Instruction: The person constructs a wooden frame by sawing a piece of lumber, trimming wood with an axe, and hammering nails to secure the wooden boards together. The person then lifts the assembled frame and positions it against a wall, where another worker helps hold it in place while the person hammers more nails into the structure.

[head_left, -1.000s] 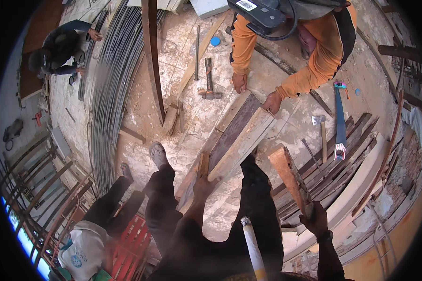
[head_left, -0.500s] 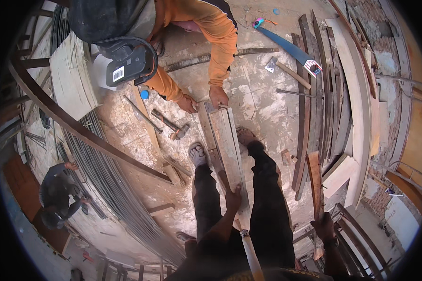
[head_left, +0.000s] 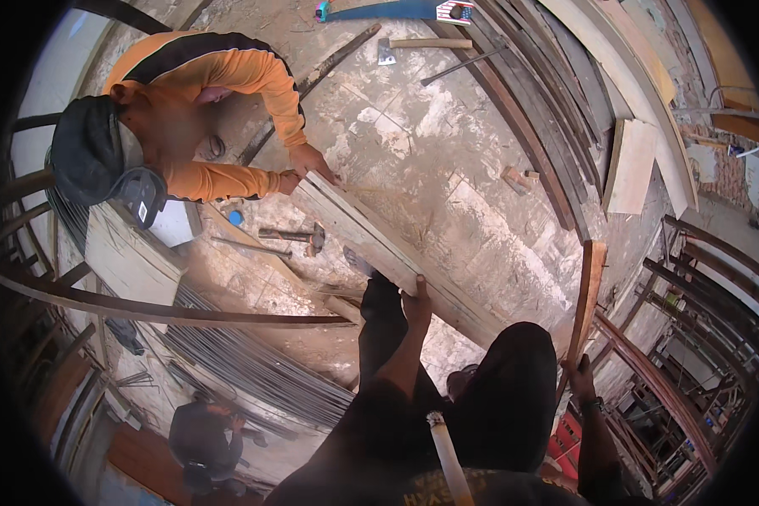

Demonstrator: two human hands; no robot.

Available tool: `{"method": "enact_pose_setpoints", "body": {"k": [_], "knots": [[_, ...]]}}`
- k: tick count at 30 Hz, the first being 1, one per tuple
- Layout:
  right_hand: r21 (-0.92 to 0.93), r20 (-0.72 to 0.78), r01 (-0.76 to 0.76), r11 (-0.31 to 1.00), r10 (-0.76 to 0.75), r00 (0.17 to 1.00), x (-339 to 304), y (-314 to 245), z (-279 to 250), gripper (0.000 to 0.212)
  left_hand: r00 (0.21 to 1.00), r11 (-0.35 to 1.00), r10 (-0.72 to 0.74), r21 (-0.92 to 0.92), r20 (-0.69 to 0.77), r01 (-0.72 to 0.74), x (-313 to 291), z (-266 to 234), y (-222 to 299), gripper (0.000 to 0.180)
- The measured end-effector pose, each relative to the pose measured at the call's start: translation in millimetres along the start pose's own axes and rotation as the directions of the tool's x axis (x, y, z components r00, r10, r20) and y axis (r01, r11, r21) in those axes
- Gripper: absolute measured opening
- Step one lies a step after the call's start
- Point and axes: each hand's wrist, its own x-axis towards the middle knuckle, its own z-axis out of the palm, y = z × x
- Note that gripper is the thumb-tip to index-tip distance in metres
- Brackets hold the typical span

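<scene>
My left hand [head_left: 416,302] grips the near edge of a long pale wooden beam [head_left: 388,249], its thumb lying over the top. The beam slants from the upper left down towards my knee. A co-worker in an orange and black top holds its far end with both hands [head_left: 308,164]. On the right, my right hand [head_left: 580,378] is closed round the lower part of a reddish-brown wooden board [head_left: 587,287], which stands up at a tilt, apart from the beam.
A hammer [head_left: 314,239], a blue cap [head_left: 235,218] and a hatchet [head_left: 386,52] lie on the dusty floor. A handsaw [head_left: 379,11] is at the top. Long dark boards [head_left: 514,126] lie at right, steel rods [head_left: 253,350] lower left. Another person [head_left: 204,438] crouches below those.
My view has turned to the right. The beam, upright in view before, now slants to the upper left, its far end still in the co-worker's hands. Both my hands keep their holds.
</scene>
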Motion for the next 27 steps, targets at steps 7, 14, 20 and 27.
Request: {"method": "enact_pose_setpoints", "body": {"k": [7,14,20,27], "knots": [[0.47,-0.07,-0.105,0.876,0.156,0.985,-4,41,148,0.041,0.922,0.952,-0.3,0.024,0.245,0.304,-2,-12,64,0.101],[0.556,-0.341,-0.32,0.767,0.562,0.754,72,150,247,0.069,0.96,0.995,-0.1,0.026,0.261,0.097,19,-7,80,0.089],[0.374,-0.495,-0.461,0.805,0.594,0.635,135,232,308,0.088,0.91,0.997,-0.049,-0.027,0.413,0.066,34,-2,110,0.093],[0.998,-0.056,0.033,0.045,0.73,0.681,139,170,271,0.07,0.914,0.999,-0.015,-0.035,0.406,0.032,61,9,117,0.109]]}}
